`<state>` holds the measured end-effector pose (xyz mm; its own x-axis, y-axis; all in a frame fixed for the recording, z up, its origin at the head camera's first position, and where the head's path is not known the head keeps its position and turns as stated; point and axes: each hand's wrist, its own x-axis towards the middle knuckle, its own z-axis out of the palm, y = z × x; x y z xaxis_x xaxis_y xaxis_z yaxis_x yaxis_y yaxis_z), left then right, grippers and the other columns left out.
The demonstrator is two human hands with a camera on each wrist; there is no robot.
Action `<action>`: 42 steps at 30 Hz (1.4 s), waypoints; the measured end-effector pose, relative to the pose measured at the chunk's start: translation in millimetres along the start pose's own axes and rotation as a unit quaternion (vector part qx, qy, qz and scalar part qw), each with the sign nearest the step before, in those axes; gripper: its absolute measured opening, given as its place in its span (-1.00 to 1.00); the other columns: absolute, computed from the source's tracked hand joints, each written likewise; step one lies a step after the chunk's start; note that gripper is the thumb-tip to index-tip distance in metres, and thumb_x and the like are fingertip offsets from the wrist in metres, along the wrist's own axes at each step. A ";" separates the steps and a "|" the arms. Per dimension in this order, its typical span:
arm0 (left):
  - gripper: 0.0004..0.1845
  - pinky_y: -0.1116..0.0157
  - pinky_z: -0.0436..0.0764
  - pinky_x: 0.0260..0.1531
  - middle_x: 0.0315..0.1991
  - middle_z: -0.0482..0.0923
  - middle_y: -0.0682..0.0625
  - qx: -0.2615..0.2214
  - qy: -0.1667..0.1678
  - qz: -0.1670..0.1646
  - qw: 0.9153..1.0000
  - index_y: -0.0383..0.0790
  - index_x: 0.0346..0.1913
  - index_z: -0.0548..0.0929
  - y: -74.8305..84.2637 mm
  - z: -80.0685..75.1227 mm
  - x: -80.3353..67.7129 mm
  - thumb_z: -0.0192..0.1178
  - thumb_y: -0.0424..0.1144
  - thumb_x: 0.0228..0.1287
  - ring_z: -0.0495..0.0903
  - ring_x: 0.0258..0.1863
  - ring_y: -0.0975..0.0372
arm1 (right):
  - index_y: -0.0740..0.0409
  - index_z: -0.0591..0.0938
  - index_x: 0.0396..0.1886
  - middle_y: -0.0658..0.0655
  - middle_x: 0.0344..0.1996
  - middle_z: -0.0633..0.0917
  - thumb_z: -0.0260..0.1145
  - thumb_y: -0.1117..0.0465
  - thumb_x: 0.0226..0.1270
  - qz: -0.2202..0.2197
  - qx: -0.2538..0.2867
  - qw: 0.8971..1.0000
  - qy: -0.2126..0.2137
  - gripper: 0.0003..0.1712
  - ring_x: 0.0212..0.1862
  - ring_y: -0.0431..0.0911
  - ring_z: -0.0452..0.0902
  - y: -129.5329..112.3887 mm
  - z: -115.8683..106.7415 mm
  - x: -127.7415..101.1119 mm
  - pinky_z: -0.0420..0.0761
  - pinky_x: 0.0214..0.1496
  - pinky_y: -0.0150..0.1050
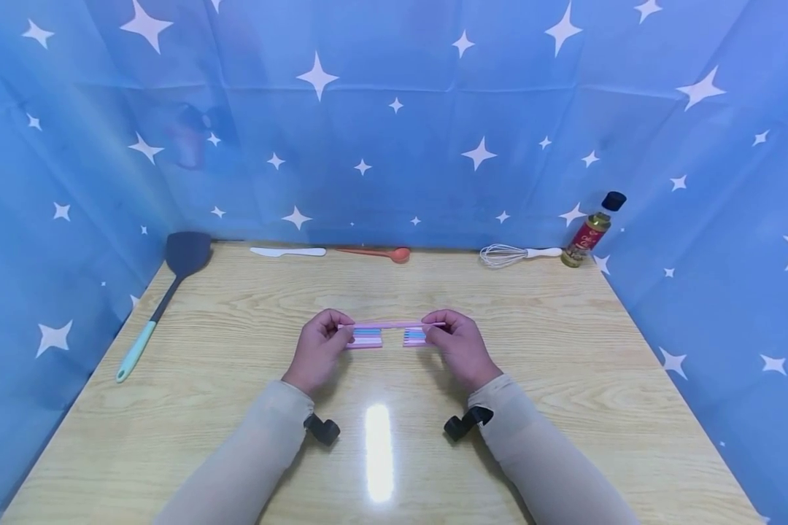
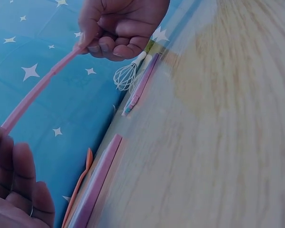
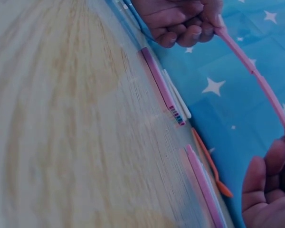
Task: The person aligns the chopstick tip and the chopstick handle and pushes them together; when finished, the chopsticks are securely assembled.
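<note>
Between both hands stretches a slim pink stick [image 1: 387,325], its ends pinched by thumbs and fingers. The left hand [image 1: 319,350] grips its left end, the right hand [image 1: 461,350] its right end. A step near the stick's middle [image 2: 53,71] looks like two lengths meeting, and the stick bows slightly in the wrist views. It is held up above the table. Below lie two side-by-side groups of short pink, blue and white sticks, the left group [image 1: 371,340] near the left hand and the right group [image 1: 414,337] partly hidden by the right hand.
Along the table's back edge lie a white knife [image 1: 287,251], an orange spoon [image 1: 399,255] and a whisk [image 1: 503,255]. A bottle [image 1: 586,237] stands at the back right corner. A dark spatula with a mint handle [image 1: 136,350] lies along the left edge. Blue starry curtain [image 1: 394,146] surrounds the table.
</note>
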<state>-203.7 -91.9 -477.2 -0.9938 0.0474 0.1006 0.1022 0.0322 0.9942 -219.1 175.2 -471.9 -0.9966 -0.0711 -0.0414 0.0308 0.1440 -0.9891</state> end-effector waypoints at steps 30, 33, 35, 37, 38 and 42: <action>-0.90 0.36 0.61 -0.20 -0.27 0.62 -0.04 -0.022 -0.012 -0.027 0.999 -0.43 -0.06 0.61 -0.4 1.1 2.1 0.17 -0.46 0.48 0.59 -0.26 0.23 | 0.39 0.68 0.02 0.09 -0.22 0.65 0.32 0.33 0.41 0.008 -0.005 1.000 -0.010 -0.74 -0.16 -0.07 0.53 -0.8 0.4 -0.1 0.59 -0.14 -0.29; -0.87 0.36 0.60 -0.19 -0.23 0.63 -0.08 -0.021 -0.014 -0.033 0.999 -0.47 -0.02 0.60 -1.6 0.6 2.1 0.17 -0.45 0.49 0.59 -0.25 0.23 | 0.41 0.68 0.02 0.09 -0.23 0.65 0.32 0.34 0.41 0.008 -0.005 1.000 -0.012 -0.73 -0.17 -0.08 0.53 -0.4 0.6 0.3 0.59 -0.14 -0.29; -0.84 0.38 0.58 -0.20 -0.22 0.62 -0.09 -0.015 -0.014 -0.038 0.999 -0.49 0.00 0.60 -2.5 0.1 1.6 0.17 -0.44 0.49 0.57 -0.26 0.24 | 0.43 0.67 0.02 0.09 -0.23 0.65 0.31 0.35 0.40 0.008 -0.005 1.000 -0.014 -0.73 -0.18 -0.08 0.53 0.1 0.9 0.4 0.58 -0.14 -0.28; -0.82 0.39 0.57 -0.22 -0.22 0.61 -0.09 -0.014 -0.014 -0.039 0.999 -0.50 0.02 0.59 -3.5 -0.3 1.2 0.18 -0.43 0.49 0.54 -0.27 0.24 | 0.43 0.67 0.02 0.09 -0.22 0.65 0.31 0.36 0.39 0.009 -0.006 1.000 -0.014 -0.72 -0.18 -0.09 0.52 0.1 1.0 0.1 0.58 -0.14 -0.28; -0.82 0.40 0.56 -0.23 -0.23 0.60 -0.07 -0.014 -0.013 -0.038 0.999 -0.50 0.01 0.59 -4.1 -0.3 1.2 0.18 -0.44 0.48 0.53 -0.27 0.24 | 0.44 0.66 0.02 0.09 -0.22 0.65 0.31 0.36 0.38 0.010 -0.005 1.000 -0.014 -0.72 -0.17 -0.09 0.52 0.3 1.0 0.0 0.58 -0.14 -0.28; -0.86 0.41 0.56 -0.25 -0.30 0.58 -0.01 -0.022 -0.012 -0.030 0.999 -0.49 -0.04 0.60 -5.4 0.0 1.1 0.18 -0.47 0.46 0.55 -0.29 0.24 | 0.43 0.67 0.01 0.11 -0.21 0.65 0.31 0.37 0.37 0.010 -0.005 1.000 -0.015 -0.72 -0.17 -0.07 0.52 -0.2 1.2 -1.0 0.58 -0.13 -0.27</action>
<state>-205.3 -92.0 -482.5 -0.9968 0.0700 0.0399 0.0393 -0.0092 0.9992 -218.0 174.0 -471.8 -0.9931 -0.0978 -0.0655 0.0497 0.1563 -0.9865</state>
